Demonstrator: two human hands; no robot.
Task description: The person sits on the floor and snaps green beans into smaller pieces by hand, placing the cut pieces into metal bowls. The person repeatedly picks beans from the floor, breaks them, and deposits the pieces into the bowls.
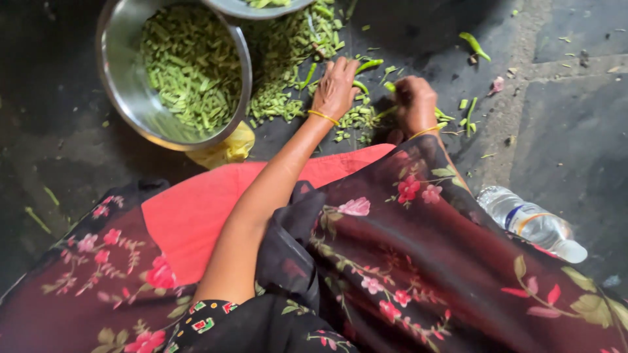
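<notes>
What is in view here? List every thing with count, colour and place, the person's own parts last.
steel bowl: one, silver, upper left, full of chopped green beans
second bowl rim: one, silver, top edge
loose bean pieces: many, green, a heap on the dark floor by the hands
yellow bag: one, under the steel bowl
plastic bottle: one, clear, lying on its side at right
floral cloth: dark red, across the lap
pink-red cloth: lower centre
left hand: gold bangle, on the beans
right hand: gold bangle, closed over beans
</notes>
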